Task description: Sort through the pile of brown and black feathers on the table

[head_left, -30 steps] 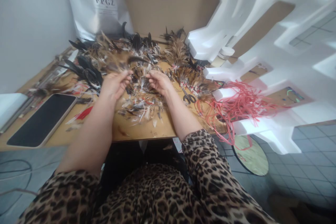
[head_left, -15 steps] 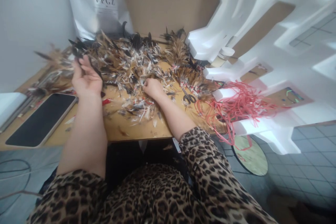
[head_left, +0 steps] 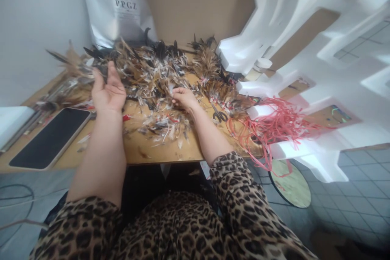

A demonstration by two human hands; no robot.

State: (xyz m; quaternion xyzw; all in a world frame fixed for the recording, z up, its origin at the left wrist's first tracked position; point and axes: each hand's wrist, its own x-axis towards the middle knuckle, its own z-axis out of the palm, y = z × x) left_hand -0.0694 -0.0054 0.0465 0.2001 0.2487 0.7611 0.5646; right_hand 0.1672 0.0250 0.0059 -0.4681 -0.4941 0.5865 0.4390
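My left hand (head_left: pixel 109 95) is raised palm up at the left of the feather pile, fingers curled. Brown and dark feathers (head_left: pixel 71 59) stick out leftward behind its fingertips and seem to be held there; the grip itself is partly hidden. Over the middle of the pile, my right hand (head_left: pixel 184 99) pinches a small pale feather (head_left: pixel 171 88) between thumb and forefinger. Loose brown, white and black feathers (head_left: pixel 149 69) are heaped beyond both hands. Smaller feather scraps (head_left: pixel 164 126) lie nearer the front edge of the wooden table (head_left: pixel 158 154).
Black-handled scissors (head_left: pixel 219 115) lie right of my right forearm. Pink-red ribbon strands (head_left: pixel 277 126) drape over white foam pieces (head_left: pixel 304 148) on the right. A phone (head_left: pixel 50 138) lies at left. A silver bag (head_left: pixel 124 20) stands behind, and a round green-topped stool (head_left: pixel 291 183) below right.
My right hand has drawn slightly right, its fingers now extended in a pinch with a pale feather showing. The feathers by my left hand have tilted upward. The camera view has shifted slightly.
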